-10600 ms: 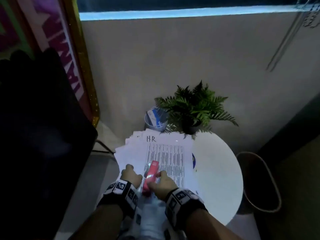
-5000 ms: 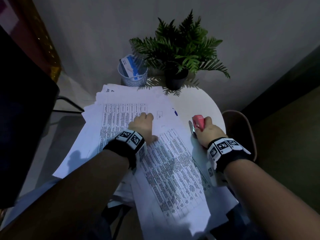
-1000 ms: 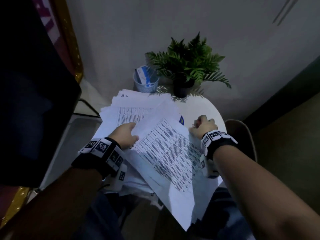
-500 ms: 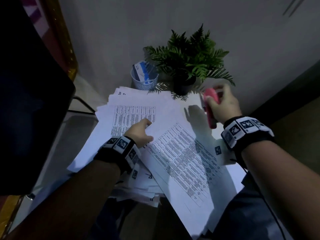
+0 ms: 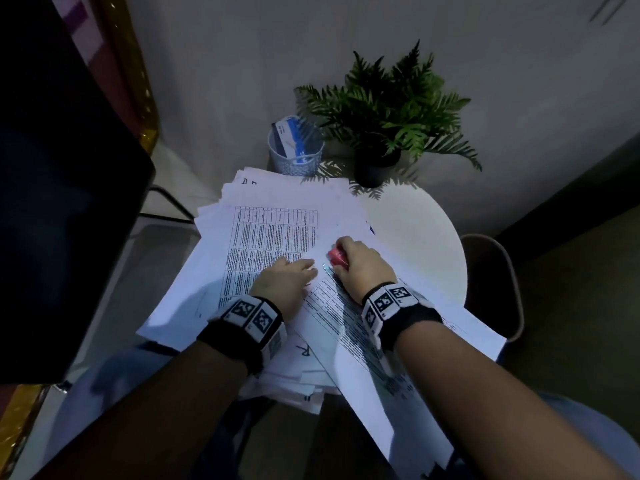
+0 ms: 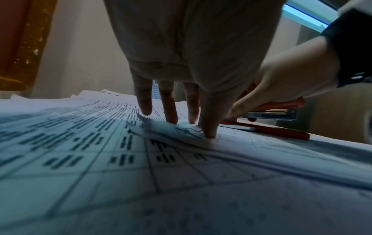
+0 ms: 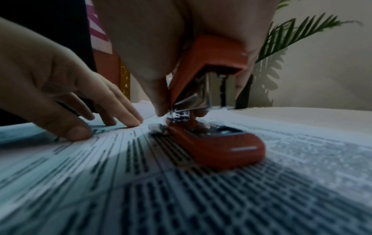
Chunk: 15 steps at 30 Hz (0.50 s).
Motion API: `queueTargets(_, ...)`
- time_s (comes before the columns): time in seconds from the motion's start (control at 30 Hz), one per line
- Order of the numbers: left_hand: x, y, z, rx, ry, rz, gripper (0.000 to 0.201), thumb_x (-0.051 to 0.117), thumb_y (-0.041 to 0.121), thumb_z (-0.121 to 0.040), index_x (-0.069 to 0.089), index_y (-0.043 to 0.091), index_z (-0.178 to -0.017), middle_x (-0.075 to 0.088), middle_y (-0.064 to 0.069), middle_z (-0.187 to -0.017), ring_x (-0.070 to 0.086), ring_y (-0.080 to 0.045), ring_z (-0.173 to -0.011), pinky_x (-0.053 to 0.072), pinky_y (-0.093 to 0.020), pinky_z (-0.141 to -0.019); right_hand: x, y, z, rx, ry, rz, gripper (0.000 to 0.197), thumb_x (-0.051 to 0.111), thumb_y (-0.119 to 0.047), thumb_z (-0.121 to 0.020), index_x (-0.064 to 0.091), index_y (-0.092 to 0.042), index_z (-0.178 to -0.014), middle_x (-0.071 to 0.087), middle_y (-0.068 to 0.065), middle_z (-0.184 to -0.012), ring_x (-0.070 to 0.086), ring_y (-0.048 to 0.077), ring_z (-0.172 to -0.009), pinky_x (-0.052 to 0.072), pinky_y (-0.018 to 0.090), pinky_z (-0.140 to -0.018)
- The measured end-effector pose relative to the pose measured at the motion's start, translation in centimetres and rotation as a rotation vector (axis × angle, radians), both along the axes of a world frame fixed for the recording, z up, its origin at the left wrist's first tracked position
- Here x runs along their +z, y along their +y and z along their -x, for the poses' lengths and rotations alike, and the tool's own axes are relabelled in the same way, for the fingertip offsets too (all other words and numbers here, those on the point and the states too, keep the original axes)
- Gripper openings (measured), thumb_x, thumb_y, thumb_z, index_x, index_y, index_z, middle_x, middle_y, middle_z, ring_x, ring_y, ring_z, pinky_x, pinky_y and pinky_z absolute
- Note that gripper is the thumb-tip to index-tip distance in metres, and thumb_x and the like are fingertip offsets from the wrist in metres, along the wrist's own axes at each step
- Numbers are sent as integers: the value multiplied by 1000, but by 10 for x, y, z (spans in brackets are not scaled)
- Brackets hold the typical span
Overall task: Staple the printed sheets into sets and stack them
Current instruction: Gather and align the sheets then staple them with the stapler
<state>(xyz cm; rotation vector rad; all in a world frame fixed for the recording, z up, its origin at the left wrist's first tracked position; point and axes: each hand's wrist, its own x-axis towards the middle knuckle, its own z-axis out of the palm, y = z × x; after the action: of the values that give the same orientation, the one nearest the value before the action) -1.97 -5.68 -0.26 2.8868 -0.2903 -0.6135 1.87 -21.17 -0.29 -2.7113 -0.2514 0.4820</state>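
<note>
Printed sheets (image 5: 349, 327) lay fanned across the round white table (image 5: 422, 237), and the top set ran its long axis slantwise, its far corner towards the middle of the table and its near end hanging over the edge towards us. On that far corner we held the red stapler (image 5: 337, 257), its base flat on the paper and its long axis roughly along the sheet's length. Our right hand (image 5: 363, 268) curled thumb and fingers around the stapler's raised upper arm, wrist angled down from the right. Our left hand (image 5: 284, 282) lay just beside it, fingers (image 6: 168, 108) straight and slightly spread, tips pressing the sheets flat. From the right wrist view the stapler's mouth stood parted. A mesh cup (image 5: 296, 157) and a potted fern (image 5: 384, 119) stood at the table's far edge.
</note>
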Motion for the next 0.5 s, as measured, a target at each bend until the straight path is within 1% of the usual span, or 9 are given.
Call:
queueTargets(0.03, 0, 0, 0, -4, 22, -5, 44, 44, 19, -98, 38, 32, -139, 25, 19, -152, 36, -21, -123, 45, -35, -93, -2, 1, 0, 9, -17, 14, 33, 51, -28, -93, 43, -21, -124, 55, 6, -117, 51, 28, -107, 45, 37, -78)
queueTargets(0.1, 0, -1, 0, -17, 60, -13, 46, 41, 16, -98, 36, 34, -139, 21, 23, -153, 36, -22, -119, 47, -34, -87, -5, 2, 1, 21, -52, 24, 31, 49, -27, -93, 43, -21, -123, 55, 5, -117, 50, 28, -106, 46, 37, -76)
queueTargets(0.2, 0, -1, -3, -40, 88, -26, 45, 39, 15, -99, 35, 33, -140, 20, 22, -154, 36, -22, -118, 47, -35, -88, -8, 1, 2, 19, -80, 0, 30, 50, -28, -93, 45, -22, -122, 56, 2, -115, 50, 27, -105, 48, 36, -75)
queueTargets(0.27, 2, -1, -4, -29, 102, -23, 47, 39, 14, -99, 35, 35, -140, 19, 23, -153, 35, -22, -120, 47, -35, -89, -9, 0, 3, 32, -82, -11, 30, 51, -30, -92, 46, -23, -121, 57, 1, -114, 51, 26, -105, 49, 36, -77)
queueTargets(0.4, 4, 0, -3, -19, 111, -19, 50, 42, 11, -97, 35, 37, -140, 22, 24, -152, 36, -20, -117, 47, -34, -87, -11, 2, 4, 55, -101, -15, 29, 52, -30, -92, 47, -23, -119, 57, 1, -112, 51, 26, -104, 50, 37, -76)
queueTargets(0.47, 5, 0, -2, -3, 105, -16, 53, 43, 8, -95, 36, 37, -140, 29, 21, -150, 39, -18, -115, 48, -35, -89, -12, 6, 2, 59, -107, -19, 27, 51, -29, -92, 49, -21, -118, 57, 3, -110, 51, 28, -102, 49, 37, -74)
queueTargets(0.5, 6, 0, -1, 15, 109, -14, 54, 42, 7, -95, 36, 36, -140, 33, 17, -146, 40, -17, -115, 48, -35, -91, -13, 8, 1, 65, -108, -17, 26, 50, -28, -92, 49, -20, -117, 57, 5, -109, 51, 29, -101, 49, 37, -74)
